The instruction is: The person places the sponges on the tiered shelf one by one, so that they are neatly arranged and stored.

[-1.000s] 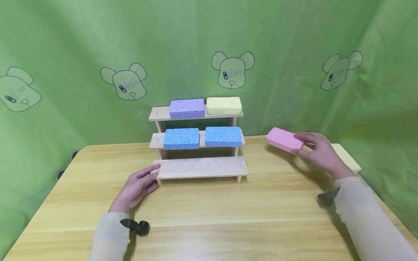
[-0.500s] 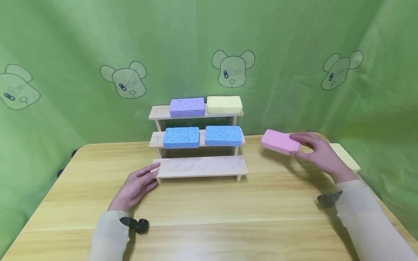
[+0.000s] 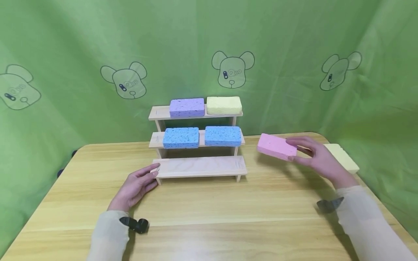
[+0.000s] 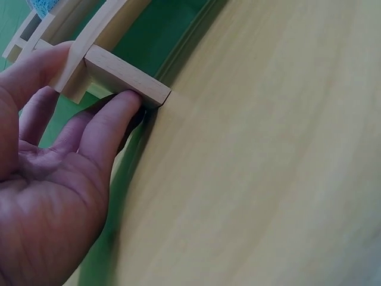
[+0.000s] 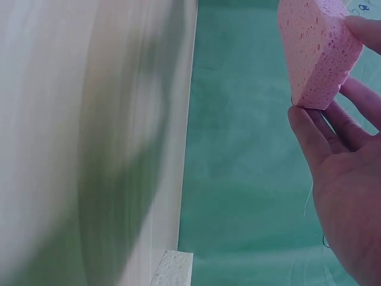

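Observation:
My right hand (image 3: pixel 313 157) pinches a pink sponge (image 3: pixel 274 145) by its right end, thumb and fingers on opposite edges. The sponge is raised over the table right of a three-step wooden rack (image 3: pixel 200 166), its shadow below it. In the right wrist view the pink sponge (image 5: pixel 315 53) shows its porous face. My left hand (image 3: pixel 135 188) grips the left end of the rack's lowest step; the left wrist view shows its fingers against the leg (image 4: pixel 128 77). Two blue sponges (image 3: pixel 181 137) lie on the middle step, a purple sponge (image 3: pixel 187 108) and a pale yellow sponge (image 3: pixel 224 105) on the top one.
Another pale yellow block (image 3: pixel 342 158) lies at the table's right edge, partly behind the right hand and wrist. A green curtain (image 3: pixel 183 43) with bear-head prints stands close behind and beside the wooden table (image 3: pixel 209 221).
My right hand has moved the pink sponge slightly left and toward me. My left hand stays at the rack's lowest step, and the rack has not moved.

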A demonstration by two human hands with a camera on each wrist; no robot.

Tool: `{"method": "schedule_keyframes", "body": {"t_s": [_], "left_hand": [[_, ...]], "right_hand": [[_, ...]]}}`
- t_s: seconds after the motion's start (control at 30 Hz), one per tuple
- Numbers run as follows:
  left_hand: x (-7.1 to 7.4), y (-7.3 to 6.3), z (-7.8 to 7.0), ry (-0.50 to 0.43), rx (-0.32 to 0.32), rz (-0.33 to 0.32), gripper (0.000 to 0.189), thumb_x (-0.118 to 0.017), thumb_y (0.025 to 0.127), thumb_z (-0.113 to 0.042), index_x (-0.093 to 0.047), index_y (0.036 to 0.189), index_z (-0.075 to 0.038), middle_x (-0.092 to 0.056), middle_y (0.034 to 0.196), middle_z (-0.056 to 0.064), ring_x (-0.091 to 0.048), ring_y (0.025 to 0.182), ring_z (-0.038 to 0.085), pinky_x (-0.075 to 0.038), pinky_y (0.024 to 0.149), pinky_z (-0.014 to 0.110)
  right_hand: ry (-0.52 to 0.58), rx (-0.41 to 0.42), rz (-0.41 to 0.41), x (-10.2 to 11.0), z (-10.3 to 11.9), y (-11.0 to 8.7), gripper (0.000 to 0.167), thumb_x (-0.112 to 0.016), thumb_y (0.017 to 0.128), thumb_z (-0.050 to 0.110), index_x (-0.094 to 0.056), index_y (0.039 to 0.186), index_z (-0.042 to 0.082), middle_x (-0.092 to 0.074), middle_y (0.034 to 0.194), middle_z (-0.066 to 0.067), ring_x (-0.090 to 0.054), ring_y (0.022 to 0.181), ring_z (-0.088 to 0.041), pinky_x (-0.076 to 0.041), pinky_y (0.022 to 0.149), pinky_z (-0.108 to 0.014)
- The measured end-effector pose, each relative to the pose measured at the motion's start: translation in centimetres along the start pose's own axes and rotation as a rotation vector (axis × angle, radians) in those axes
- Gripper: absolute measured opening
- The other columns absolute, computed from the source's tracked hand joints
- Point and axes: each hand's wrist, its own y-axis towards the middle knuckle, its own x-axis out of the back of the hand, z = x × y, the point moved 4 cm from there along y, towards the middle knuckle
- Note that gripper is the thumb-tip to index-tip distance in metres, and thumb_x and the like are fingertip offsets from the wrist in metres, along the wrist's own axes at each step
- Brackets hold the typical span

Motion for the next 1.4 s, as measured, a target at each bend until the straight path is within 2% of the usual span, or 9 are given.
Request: {"method": "schedule_keyframes", "body": {"t_s": [0.13, 0.5, 0.77, 1.03, 1.27, 1.4], "left_hand": [[0.0, -0.1, -0.1, -0.001, 0.005, 0.002, 0.053, -0.065, 0.095, -0.01, -0.046, 0.143, 0.0, -0.037, 0.15, 0.02, -0.061, 0.112, 0.02, -0.048, 0.1, 0.034], [-0.1, 0.0, -0.2, -0.028, 0.019, -0.006, 0.052, -0.066, 0.094, -0.009, -0.048, 0.142, 0.0, -0.037, 0.15, 0.02, -0.061, 0.113, 0.021, -0.048, 0.1, 0.035], [-0.2, 0.0, -0.1, -0.02, 0.016, -0.011, 0.049, -0.066, 0.095, -0.009, -0.05, 0.141, -0.002, -0.037, 0.15, 0.019, -0.061, 0.113, 0.021, -0.048, 0.1, 0.035], [0.0, -0.1, 0.0, -0.025, 0.013, -0.015, 0.047, -0.065, 0.095, -0.008, -0.052, 0.14, -0.003, -0.039, 0.149, 0.019, -0.062, 0.111, 0.02, -0.049, 0.1, 0.035], [0.1, -0.1, -0.1, -0.024, 0.009, -0.007, 0.046, -0.065, 0.095, -0.009, -0.053, 0.14, -0.004, -0.04, 0.148, 0.019, -0.062, 0.111, 0.019, -0.048, 0.1, 0.034], [0.2, -0.1, -0.1, -0.028, 0.014, -0.01, 0.046, -0.066, 0.095, -0.009, -0.054, 0.139, -0.004, -0.039, 0.148, 0.019, -0.062, 0.111, 0.02, -0.048, 0.1, 0.035]], "right_hand": [[0.015, 0.032, 0.005, -0.3, 0.4, -0.2, 0.053, -0.078, 0.086, 0.011, -0.058, 0.134, 0.006, -0.047, 0.137, -0.004, -0.046, 0.12, -0.004, -0.037, 0.101, -0.01], [0.049, 0.134, 0.027, -1.1, 1.3, -0.8, 0.053, -0.077, 0.081, -0.003, -0.058, 0.131, -0.001, -0.049, 0.133, -0.012, -0.046, 0.121, -0.008, -0.038, 0.102, -0.013], [0.046, 0.148, 0.087, -2.2, 2.2, -1.2, 0.054, -0.078, 0.081, -0.001, -0.059, 0.131, 0.002, -0.049, 0.134, -0.01, -0.044, 0.123, -0.007, -0.038, 0.103, -0.015], [0.075, 0.19, 0.087, -3.1, 2.7, -1.4, 0.057, -0.079, 0.077, -0.008, -0.059, 0.129, 0.001, -0.049, 0.134, -0.011, -0.044, 0.123, -0.009, -0.037, 0.103, -0.015], [0.12, 0.238, 0.102, -3.8, 4.0, -1.6, 0.057, -0.078, 0.076, -0.009, -0.059, 0.129, 0.002, -0.049, 0.133, -0.01, -0.045, 0.124, -0.013, -0.038, 0.104, -0.019], [0.124, 0.233, 0.107, -4.1, 4.8, -1.6, 0.057, -0.079, 0.077, -0.007, -0.059, 0.13, 0.003, -0.049, 0.134, -0.01, -0.045, 0.125, -0.012, -0.038, 0.105, -0.019]]}}
